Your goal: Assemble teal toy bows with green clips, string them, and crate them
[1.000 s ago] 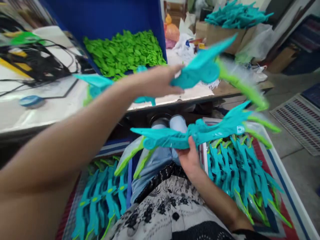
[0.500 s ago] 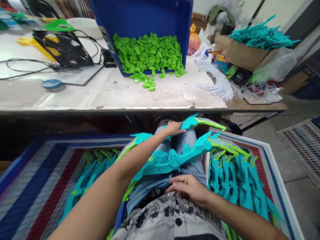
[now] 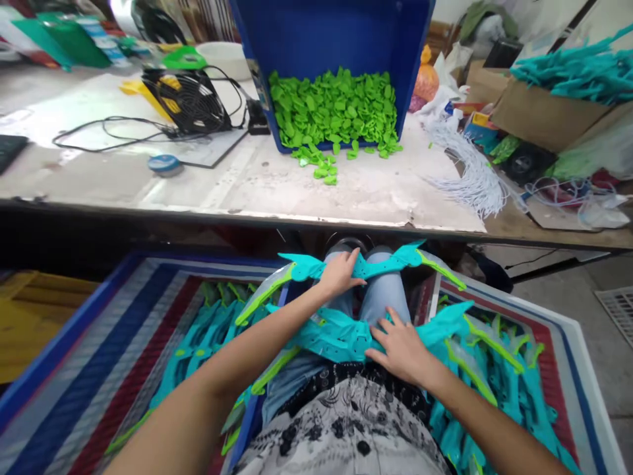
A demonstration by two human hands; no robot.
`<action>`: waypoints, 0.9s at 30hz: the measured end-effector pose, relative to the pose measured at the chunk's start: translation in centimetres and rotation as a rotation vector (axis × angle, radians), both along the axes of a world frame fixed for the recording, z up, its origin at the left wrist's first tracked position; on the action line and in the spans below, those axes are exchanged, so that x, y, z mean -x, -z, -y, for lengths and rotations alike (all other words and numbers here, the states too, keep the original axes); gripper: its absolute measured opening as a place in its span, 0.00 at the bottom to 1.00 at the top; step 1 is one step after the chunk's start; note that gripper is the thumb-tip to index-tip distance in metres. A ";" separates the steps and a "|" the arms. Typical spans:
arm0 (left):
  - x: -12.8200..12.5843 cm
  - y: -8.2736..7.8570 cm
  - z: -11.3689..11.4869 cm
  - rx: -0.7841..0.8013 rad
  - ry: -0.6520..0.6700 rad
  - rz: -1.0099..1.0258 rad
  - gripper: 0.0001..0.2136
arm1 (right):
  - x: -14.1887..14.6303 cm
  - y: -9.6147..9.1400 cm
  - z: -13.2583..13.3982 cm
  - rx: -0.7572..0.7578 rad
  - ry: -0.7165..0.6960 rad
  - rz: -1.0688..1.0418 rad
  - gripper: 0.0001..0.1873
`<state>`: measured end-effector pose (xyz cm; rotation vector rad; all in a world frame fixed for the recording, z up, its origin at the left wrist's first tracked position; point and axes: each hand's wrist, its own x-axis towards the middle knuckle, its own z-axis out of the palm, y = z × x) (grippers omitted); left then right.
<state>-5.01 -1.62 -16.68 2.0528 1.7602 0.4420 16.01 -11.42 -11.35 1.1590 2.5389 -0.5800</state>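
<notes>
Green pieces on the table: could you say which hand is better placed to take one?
Probably the left hand: holding the farther teal bow, nearer the green pieces; the right hand sits closer in.

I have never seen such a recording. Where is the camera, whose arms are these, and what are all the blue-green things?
The camera sits on a person's head and looks down at their own arms and lap. The left hand grips the far teal piece across the knees; the right hand lies flat on the near teal piece across the lap. The left tray and the right tray hold more such pieces. On the table stand a blue bin spilling green parts and a fan.
</notes>
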 end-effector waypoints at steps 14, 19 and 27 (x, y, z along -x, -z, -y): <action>-1.4 1.6 1.4 -0.189 0.092 -0.038 0.35 | 11.0 -3.8 -23.5 -0.418 0.039 -0.395 0.18; -0.9 2.4 3.7 -0.184 0.208 -0.101 0.32 | 20.9 -3.3 -30.9 -0.461 0.296 -0.371 0.21; 1.2 0.0 -1.3 0.028 -0.008 0.376 0.21 | 20.8 -2.4 -31.6 -0.424 0.353 -0.587 0.18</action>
